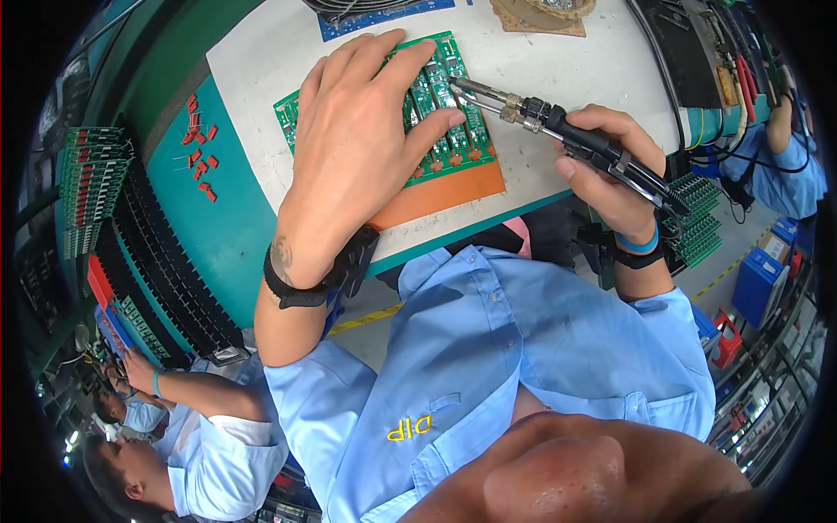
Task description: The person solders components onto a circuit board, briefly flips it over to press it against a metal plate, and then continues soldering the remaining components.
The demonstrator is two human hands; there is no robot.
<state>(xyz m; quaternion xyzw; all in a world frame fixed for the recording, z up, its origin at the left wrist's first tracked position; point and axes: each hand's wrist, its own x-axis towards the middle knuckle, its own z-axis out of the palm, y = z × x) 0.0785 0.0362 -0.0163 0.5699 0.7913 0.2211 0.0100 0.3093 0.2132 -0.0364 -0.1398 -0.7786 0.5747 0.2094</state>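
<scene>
My left hand (pixel 349 144) lies over a green circuit board panel (pixel 432 96), fingers stretched out and the thumb resting on its face. The hand hides much of the panel's left part. An orange sheet (pixel 449 192) shows from under the panel's near edge. From the right, my right hand (pixel 619 196) grips a soldering iron (pixel 554 122) with a black handle and a metal front part. Its tip points left and meets the panel near the upper right; whether it touches a joint is too small to tell.
Several red components (pixel 199 161) lie on the green mat at left. Stacked boards (pixel 91 187) and black slotted racks (pixel 174 253) stand beyond. A blue board (pixel 384 16) under coiled cable and a brown holder (pixel 540 16) sit at the back. A co-worker (pixel 209 471) works at lower left.
</scene>
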